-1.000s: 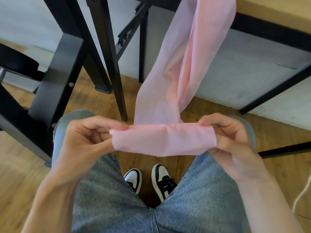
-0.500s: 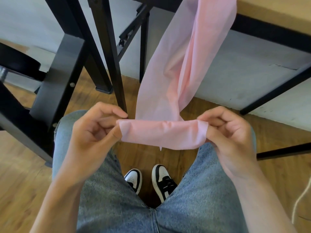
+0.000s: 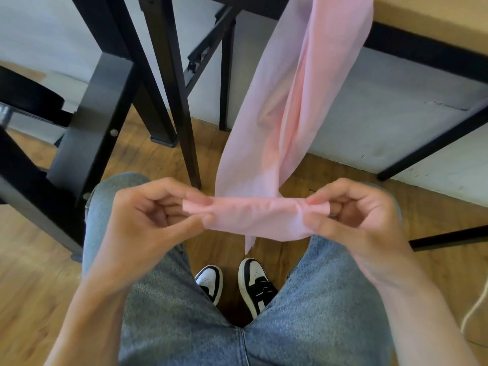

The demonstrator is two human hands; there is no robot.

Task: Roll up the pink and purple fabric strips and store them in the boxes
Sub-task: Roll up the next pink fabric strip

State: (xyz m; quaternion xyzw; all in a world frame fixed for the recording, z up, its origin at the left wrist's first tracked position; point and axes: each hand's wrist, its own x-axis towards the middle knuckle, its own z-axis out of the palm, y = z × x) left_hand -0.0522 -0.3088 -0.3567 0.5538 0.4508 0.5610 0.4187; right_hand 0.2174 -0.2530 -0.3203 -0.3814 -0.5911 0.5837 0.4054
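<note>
A long pink fabric strip (image 3: 290, 101) hangs down from the wooden table edge at the top right. Its lower end is wound into a flat roll (image 3: 253, 217) held level above my knees. My left hand (image 3: 148, 220) pinches the roll's left end between thumb and fingers. My right hand (image 3: 353, 215) pinches the right end the same way. A small loose corner of fabric pokes out below the roll. No purple strip and no box is in view.
Black metal table and chair legs (image 3: 169, 83) stand close in front and to the left. The wooden tabletop (image 3: 435, 19) is at the top right. Wood floor, my jeans-clad legs and two black-and-white shoes (image 3: 232, 283) lie below. A pale cable (image 3: 472, 313) runs at the right.
The roll has been turned upward along the strip and is narrower and tighter; both hands have shifted their grip to pinch its ends, and a loose corner now hangs below.
</note>
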